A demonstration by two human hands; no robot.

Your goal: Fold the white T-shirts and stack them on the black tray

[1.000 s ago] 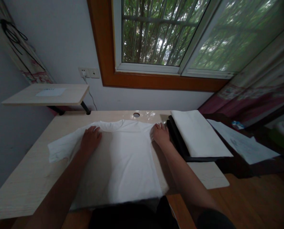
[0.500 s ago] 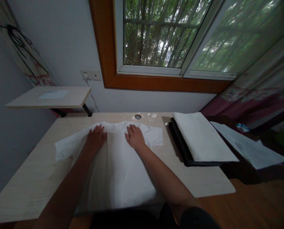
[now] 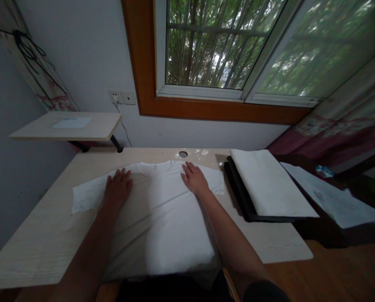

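A white T-shirt [image 3: 165,218] lies spread on the light wooden desk [image 3: 32,235], its collar toward the wall and its hem at the near edge. My left hand [image 3: 118,188] rests flat on the shirt's left shoulder area, fingers stretched out. On the other side, my right hand [image 3: 195,178] presses flat near the right shoulder, fingers extended toward the wall. Both hands are open and hold nothing. Short sleeves reach out past each hand. Faint diagonal creases cross the body of the shirt, partly in shadow.
Right of the shirt, a white sheet [image 3: 269,184] covers a black flat stack [image 3: 242,193]. More paper [image 3: 329,193] lies on a dark surface beyond. A raised shelf [image 3: 99,126] stands at the desk's back left. A cable hole [image 3: 183,154] sits near the back edge.
My hands have moved apart, the right one rightward and the left one slightly leftward. The shirt's upper part is spread wider, with its right sleeve farther right. The view has shifted slightly.
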